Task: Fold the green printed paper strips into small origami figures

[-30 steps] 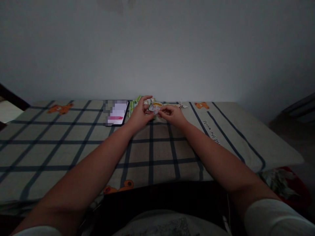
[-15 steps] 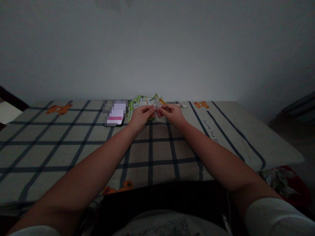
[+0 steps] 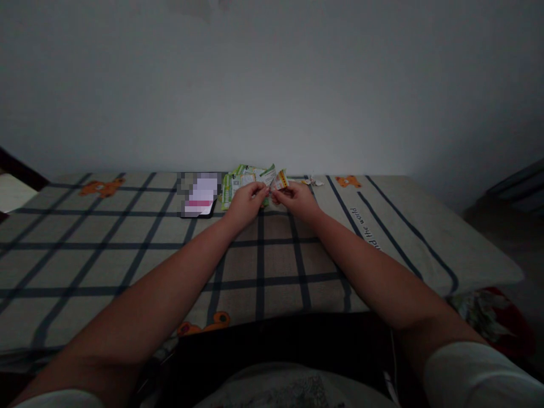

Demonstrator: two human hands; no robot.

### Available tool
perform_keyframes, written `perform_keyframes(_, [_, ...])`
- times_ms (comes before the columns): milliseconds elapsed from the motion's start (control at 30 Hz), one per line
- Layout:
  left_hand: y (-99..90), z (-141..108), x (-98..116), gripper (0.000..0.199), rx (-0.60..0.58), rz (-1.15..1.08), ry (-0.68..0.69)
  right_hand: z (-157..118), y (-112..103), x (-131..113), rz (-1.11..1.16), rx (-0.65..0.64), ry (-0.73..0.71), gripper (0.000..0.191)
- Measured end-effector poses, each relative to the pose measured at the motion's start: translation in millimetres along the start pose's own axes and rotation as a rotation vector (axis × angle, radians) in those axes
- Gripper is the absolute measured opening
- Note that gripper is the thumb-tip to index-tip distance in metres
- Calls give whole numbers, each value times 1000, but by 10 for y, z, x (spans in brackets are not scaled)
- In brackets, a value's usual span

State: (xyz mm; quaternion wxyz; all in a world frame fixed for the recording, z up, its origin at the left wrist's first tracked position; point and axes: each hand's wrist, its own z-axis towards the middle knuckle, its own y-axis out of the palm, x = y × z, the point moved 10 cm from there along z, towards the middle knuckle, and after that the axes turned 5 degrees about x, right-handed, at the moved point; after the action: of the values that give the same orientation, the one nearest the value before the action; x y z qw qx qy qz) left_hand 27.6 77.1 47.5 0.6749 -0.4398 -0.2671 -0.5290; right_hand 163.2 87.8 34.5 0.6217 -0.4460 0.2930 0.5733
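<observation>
A small printed packet (image 3: 280, 180), white with orange and green, is pinched between my two hands above the table. A split parts its upper edge, one side held by each hand. My left hand (image 3: 246, 201) is closed, thumb against fingers, on the left side. My right hand (image 3: 299, 199) grips the right side in a similar pinch, its fingers partly curled under. Several green-and-white packets (image 3: 238, 184) lie in an overlapping pile just behind and left of my left hand, which covers part of them.
A phone (image 3: 202, 197) with a lit screen lies left of the packets. Crumpled scraps (image 3: 313, 181) rest right of my right hand. The checked tablecloth (image 3: 127, 249) reaches the wall (image 3: 272, 85). Beyond the table's right edge is a red container (image 3: 510, 323) with wrappers in it.
The packet's two upper sides have spread further apart, and the right side has turned outward with my right hand. The phone and the pile have stayed put.
</observation>
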Motion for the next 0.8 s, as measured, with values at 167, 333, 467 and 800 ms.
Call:
perform_keyframes(167, [-56,-9,35,17,34,50,27,0,-37,-70,-206,-11,-93,37])
perform_keyframes(333, [-164,-20,83,14,149,11,25,-18,0,-163,-288,-40,-145,30])
perform_keyframes(467, [-176,1,-16,18,160,-114,-27,-43,38,-231,-301,-65,-174,28])
perform_keyframes(800, [-138,14,-55,54,147,-238,-30,-22,-31,-192,-148,6,-113,49])
